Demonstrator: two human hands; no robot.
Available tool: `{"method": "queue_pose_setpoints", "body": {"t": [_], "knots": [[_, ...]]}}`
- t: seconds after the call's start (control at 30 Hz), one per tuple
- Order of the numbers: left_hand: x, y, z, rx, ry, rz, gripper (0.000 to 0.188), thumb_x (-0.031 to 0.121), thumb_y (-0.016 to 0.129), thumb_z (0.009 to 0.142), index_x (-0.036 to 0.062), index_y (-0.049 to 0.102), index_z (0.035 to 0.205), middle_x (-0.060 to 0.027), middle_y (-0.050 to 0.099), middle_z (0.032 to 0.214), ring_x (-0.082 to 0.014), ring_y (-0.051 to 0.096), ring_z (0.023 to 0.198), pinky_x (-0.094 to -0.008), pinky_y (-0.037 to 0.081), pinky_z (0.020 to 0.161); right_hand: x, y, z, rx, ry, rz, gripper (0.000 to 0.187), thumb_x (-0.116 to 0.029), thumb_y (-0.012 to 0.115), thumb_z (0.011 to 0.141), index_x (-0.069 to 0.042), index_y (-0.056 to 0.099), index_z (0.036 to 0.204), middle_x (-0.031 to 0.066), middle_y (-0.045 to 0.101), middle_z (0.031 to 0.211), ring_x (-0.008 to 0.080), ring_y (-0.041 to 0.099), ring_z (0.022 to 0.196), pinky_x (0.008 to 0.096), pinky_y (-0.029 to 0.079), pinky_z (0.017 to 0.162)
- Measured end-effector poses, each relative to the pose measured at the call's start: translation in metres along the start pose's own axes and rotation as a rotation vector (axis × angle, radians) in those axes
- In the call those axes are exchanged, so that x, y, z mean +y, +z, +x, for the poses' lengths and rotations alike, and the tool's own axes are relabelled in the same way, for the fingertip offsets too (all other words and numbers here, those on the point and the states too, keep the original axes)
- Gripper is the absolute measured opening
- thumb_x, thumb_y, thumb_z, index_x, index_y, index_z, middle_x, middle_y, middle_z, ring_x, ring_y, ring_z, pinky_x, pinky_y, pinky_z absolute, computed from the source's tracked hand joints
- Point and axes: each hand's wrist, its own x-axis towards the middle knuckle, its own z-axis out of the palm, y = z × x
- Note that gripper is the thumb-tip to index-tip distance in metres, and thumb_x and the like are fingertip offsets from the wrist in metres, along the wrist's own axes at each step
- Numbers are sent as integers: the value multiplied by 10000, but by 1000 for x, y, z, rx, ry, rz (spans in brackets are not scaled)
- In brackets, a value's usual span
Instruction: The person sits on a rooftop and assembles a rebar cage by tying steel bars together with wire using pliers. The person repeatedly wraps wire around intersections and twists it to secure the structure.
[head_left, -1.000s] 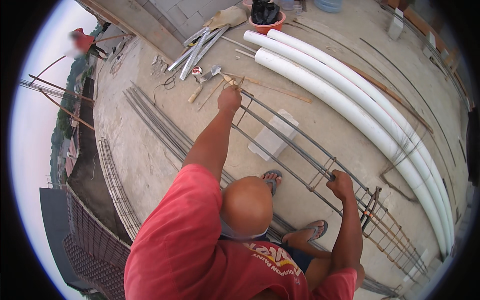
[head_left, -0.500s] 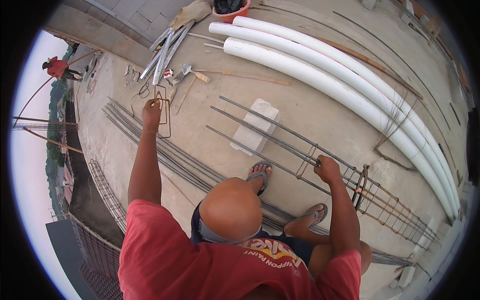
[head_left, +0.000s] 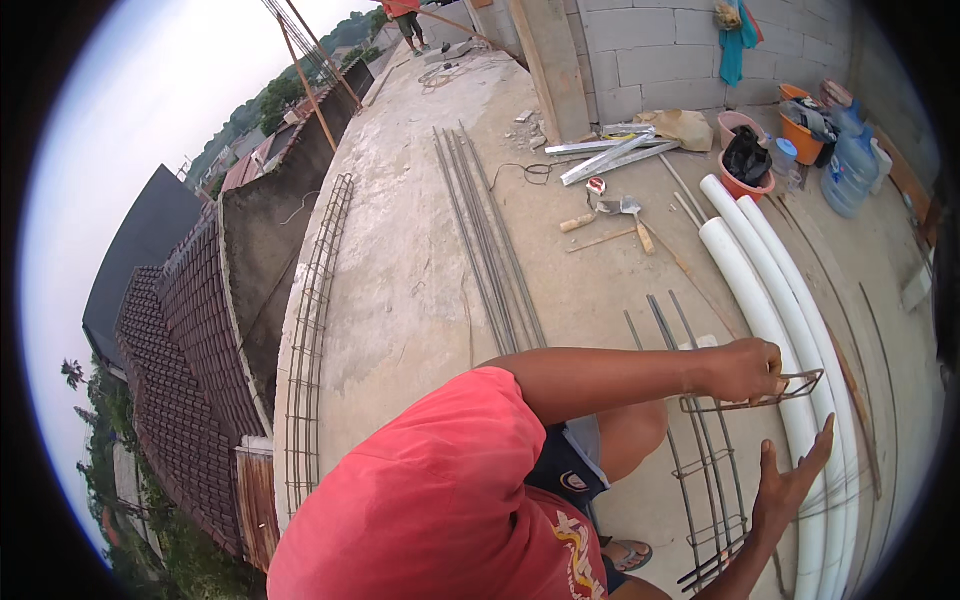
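The wire stirrup is in the left hand, whose fingers are curled tight on it above the bars, though whether it touches them I can't tell, while the right hand is just below, spread wide and holding nothing. The step in hand looks like positioning the stirrup, and the next move would seem to call for the right fingers to close on its free end and steady it. Beyond lie white pipes, a trowel and loose rods on the concrete floor.
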Motion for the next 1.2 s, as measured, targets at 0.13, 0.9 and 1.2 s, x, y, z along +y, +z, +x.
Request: {"method": "queue_pose_setpoints", "body": {"t": [0.13, 0.9, 1.2], "knots": [[-15, 75, -5, -284, -51, -304, 332, 270, 472, 945, -50, 554, 983, -94, 575, 681, -180, 549, 571, -329, 434, 508, 24, -13, -19, 45, 120, 159, 739, -142, 629, 882, -153, 235, 1506, 169, 340, 1472, 343, 363, 1334, 490, 299, 1071], [-63, 125, -9, -439, -260, -496, 313, 167, 431, 893, -50, 496, 1109, -153, 651, 816, -205, 619, 576, -325, 505, 485, 125, 2, -42, -66, 329, 213, 378, -100, 502, 953, -10, 476, 1319, 140, 539, 1162, 209, 553, 1063, 344, 470, 897], [-73, 134, -2, -95, -75, -203, 291, 193, 417, 998, -32, 488, 1167, -78, 610, 807, -99, 516, 538, -255, 437, 497, 90, -15, -53, -230, 618, 681, 456, -299, 551, 947, 59, 534, 1230, 166, 618, 1153, 254, 586, 1073, 350, 489, 803]]}}
